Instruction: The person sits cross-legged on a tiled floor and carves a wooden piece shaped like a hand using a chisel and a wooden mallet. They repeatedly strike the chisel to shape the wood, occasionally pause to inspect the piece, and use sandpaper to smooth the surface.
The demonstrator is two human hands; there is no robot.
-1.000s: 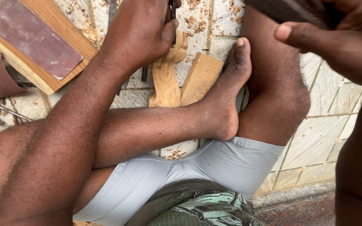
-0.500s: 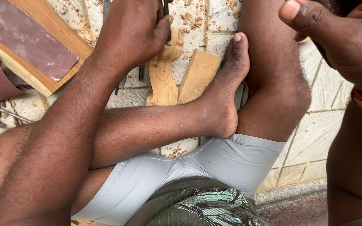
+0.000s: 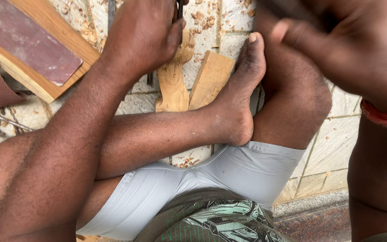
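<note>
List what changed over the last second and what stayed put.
The right hand swung: high and drawn back half a second ago, it is now lower and blurred at the top right; what it grips is too blurred to tell. The left hand stayed clamped on a thin dark tool over the carved wood piece. The foot, flat wood block and sandpaper board did not move.
</note>
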